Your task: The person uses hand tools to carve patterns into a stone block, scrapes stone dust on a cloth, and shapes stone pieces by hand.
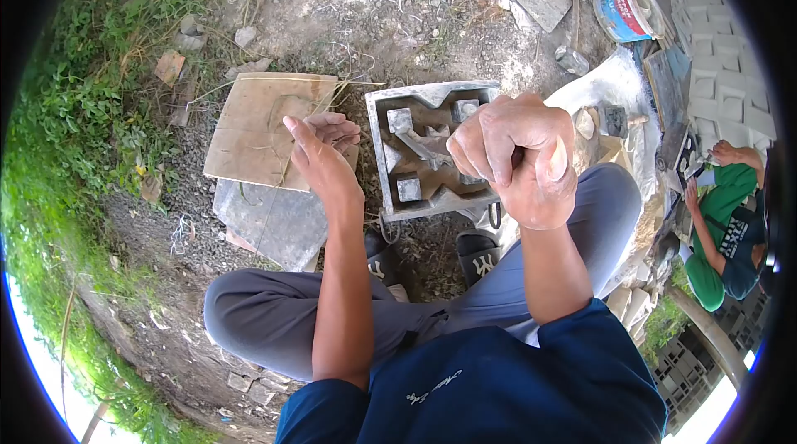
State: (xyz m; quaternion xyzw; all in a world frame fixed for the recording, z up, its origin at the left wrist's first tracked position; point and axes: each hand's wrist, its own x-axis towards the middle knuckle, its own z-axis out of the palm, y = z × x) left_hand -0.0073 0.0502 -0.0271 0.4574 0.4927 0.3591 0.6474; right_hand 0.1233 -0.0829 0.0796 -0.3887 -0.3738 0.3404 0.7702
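Note:
A metal mould (375, 145) with square blocks and angled pieces inside lies on the ground in front of the person's feet. My right hand (523, 158) is closed in a fist above the mould's right side and hides part of it. Whatever its curled fingers hold is hidden. Left of the mould, my left hand (325, 147) is open and empty, its fingers loosely curved and the thumb apart. Beneath that hand is a worn brown board (253, 129), which overlaps a grey slab (278, 224).
A paint bucket (627, 12) and a glass jar (571, 60) stand at the upper right. Near the right knee lies a white sack (610, 83) with stones. Another person (726, 228) sits at the far right. Green plants (83, 112) grow on the left.

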